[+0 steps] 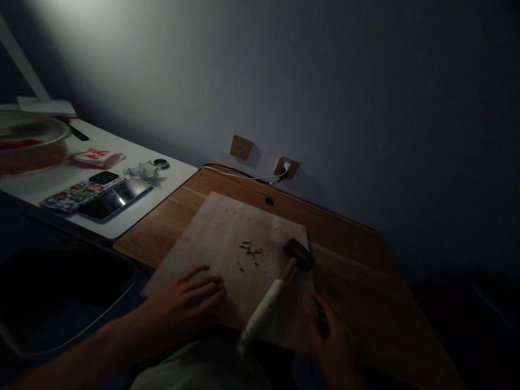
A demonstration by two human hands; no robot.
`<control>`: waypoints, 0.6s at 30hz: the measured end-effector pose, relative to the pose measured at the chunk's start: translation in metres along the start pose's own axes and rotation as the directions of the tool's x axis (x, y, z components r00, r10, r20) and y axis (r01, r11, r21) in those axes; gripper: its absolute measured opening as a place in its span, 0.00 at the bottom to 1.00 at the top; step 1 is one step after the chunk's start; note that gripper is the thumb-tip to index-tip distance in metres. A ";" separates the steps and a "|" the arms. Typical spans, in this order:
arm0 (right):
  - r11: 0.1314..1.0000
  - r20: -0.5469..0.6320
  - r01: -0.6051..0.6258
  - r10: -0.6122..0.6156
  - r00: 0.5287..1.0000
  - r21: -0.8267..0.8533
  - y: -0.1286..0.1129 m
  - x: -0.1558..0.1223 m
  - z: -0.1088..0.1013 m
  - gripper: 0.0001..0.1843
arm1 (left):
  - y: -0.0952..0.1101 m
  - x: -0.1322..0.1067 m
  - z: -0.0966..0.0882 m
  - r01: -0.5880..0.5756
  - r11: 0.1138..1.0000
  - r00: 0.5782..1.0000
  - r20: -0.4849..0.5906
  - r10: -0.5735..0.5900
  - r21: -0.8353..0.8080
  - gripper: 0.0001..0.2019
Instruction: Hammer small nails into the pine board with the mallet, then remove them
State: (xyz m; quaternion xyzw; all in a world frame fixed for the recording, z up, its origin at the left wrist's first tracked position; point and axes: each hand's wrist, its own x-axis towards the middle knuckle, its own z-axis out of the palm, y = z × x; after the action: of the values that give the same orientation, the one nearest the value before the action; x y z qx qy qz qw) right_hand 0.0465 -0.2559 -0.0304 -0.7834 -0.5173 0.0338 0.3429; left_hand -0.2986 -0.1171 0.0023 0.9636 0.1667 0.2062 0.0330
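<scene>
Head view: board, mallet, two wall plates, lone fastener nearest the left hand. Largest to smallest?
1. Board
2. Mallet
3. Left wall plate, right wall plate: too alike to rank
4. Lone fastener

Free room on board (203, 238) btwn L hand (199, 295) & mallet (271, 295), but mallet in way btwn R hand (332, 331) & screws (248, 251)

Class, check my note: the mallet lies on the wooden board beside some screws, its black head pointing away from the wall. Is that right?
Not quite: the head-camera view shows the mallet with its black head pointing toward the wall. The rest stands: it lies on the wooden board beside some screws.
</scene>
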 end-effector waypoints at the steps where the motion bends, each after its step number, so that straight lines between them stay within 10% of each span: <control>1: 1.000 0.021 0.024 -0.024 0.999 0.014 -0.009 0.001 0.006 0.27 | -0.007 -0.004 -0.003 0.037 0.999 0.999 -0.004 -0.037 0.004 0.14; 11: 0.985 0.200 0.146 -0.162 0.966 0.092 -0.072 0.018 0.049 0.24 | -0.094 -0.051 -0.042 0.407 0.900 0.913 -0.059 -0.403 0.154 0.16; 18: 0.980 0.202 0.182 -0.194 0.960 0.077 -0.078 0.020 0.052 0.24 | -0.107 -0.061 -0.052 0.577 0.798 0.815 -0.062 -0.576 0.178 0.15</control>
State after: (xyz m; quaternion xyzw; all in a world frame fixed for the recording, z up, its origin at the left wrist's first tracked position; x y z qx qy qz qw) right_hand -0.0271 -0.1953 -0.0193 -0.7126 -0.6211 0.0981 0.3112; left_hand -0.4055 -0.0371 0.0120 0.8655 0.4704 0.1721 0.0024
